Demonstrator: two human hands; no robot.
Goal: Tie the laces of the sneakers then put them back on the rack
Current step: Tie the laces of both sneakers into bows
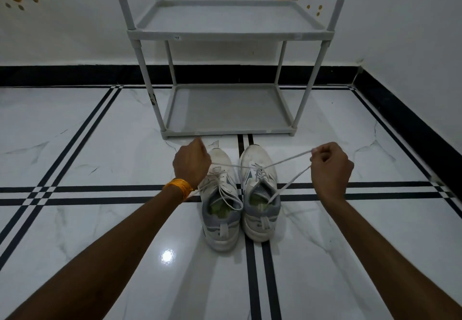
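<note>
Two white sneakers stand side by side on the floor, toes pointing at the rack. The left sneaker (220, 207) has loose laces lying over its opening. The right sneaker (260, 194) has its lace (287, 161) pulled taut to both sides. My left hand (191, 163) is closed on one end of that lace, over the left sneaker's toe. My right hand (330, 167) pinches the other end out to the right, with the tail hanging back toward the shoe. The grey two-shelf rack (227, 109) stands just beyond the sneakers, and both of its shelves hold nothing.
The floor (100, 144) is glossy white marble tile with black stripe lines. A white wall (75, 32) with a black skirting and yellow decals is behind the rack. Another wall runs along the right side.
</note>
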